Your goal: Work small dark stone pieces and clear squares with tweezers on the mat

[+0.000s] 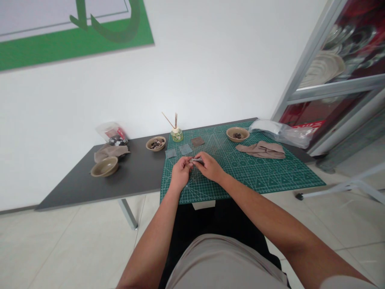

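My left hand (181, 173) and my right hand (209, 166) meet over the near left part of the green cutting mat (249, 172). Between their fingertips is a small grey piece (198, 160) that looks like thin cloth or a small pouch. Both hands are closed in a pinch on it, and the fingers hide much of its shape. Just beyond them lie two small grey-blue squares (185, 149) (171, 153) and a brown square (197, 141), flat on the mat.
A bowl of small dark and pale pieces (155, 143) stands left of a reed diffuser (177, 134). Another bowl (237, 134), a brown cloth (261, 150) and clear plastic (285, 134) lie right. Further left are a tan bowl (104, 167), cloth (111, 152) and plastic bag (112, 131).
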`<state>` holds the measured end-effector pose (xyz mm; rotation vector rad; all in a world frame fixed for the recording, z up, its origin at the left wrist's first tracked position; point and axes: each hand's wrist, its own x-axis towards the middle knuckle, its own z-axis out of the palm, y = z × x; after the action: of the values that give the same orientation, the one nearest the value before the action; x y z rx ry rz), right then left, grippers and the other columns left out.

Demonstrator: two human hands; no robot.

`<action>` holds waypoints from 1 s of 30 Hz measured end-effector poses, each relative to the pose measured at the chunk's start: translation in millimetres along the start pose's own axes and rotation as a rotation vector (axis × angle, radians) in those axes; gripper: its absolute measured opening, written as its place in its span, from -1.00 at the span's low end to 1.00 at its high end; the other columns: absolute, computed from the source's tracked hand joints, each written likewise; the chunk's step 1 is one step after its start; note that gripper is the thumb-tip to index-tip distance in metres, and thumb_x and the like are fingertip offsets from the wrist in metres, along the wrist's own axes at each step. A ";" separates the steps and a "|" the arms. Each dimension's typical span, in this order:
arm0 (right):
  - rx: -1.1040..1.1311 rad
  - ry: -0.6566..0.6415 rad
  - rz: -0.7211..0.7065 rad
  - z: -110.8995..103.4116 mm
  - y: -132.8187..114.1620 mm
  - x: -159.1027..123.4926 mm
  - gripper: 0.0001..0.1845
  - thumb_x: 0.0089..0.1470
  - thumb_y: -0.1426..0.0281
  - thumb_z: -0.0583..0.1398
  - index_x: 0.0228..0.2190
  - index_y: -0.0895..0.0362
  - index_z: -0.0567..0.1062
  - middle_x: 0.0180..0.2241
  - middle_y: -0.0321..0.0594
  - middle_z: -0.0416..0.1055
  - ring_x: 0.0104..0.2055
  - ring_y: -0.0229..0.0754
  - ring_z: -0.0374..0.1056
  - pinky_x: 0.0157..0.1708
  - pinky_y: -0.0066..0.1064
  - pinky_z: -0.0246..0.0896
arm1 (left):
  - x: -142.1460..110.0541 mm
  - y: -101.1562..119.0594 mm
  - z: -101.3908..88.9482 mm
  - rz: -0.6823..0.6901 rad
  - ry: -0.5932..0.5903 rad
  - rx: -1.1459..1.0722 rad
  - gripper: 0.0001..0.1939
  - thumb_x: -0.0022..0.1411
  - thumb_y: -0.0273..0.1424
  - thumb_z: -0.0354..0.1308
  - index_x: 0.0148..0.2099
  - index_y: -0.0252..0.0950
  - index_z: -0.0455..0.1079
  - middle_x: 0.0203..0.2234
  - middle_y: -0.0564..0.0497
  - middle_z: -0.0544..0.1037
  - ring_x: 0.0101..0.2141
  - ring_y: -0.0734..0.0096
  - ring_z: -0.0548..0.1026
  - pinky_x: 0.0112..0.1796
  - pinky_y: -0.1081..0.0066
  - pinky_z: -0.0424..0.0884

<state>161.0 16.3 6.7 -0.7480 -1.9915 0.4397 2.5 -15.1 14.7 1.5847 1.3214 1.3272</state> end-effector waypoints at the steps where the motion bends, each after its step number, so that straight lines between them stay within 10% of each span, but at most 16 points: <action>1: 0.002 0.001 -0.002 0.2 0.1 0.0 -0.91 0.24 0.34 0.13 -0.23 0.09 0.36 -0.27 -0.16 0.41 -0.18 -0.11 0.36 -0.15 -0.23 0.28 | 0.1 0.0 -0.1 -0.004 -0.001 -0.002 -0.82 0.16 -0.48 0.09 -0.18 -0.28 0.43 -0.57 0.14 0.37 -0.53 0.50 0.33 -0.43 0.47 0.27; 30: -0.011 0.009 -0.015 -1.6 -1.7 0.4 -0.90 0.25 0.31 0.12 -0.25 0.08 0.38 -0.27 -0.16 0.41 -0.17 -0.10 0.35 -0.15 -0.21 0.27 | -0.6 -1.2 0.0 0.009 -0.002 0.012 -0.80 0.16 -0.47 0.08 -0.15 -0.26 0.44 -0.56 0.13 0.35 -0.50 0.48 0.34 -0.40 0.46 0.29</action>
<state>161.7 15.3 8.7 -0.7406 -1.9914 0.4160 2.2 -15.4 13.4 1.6017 1.3244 1.3248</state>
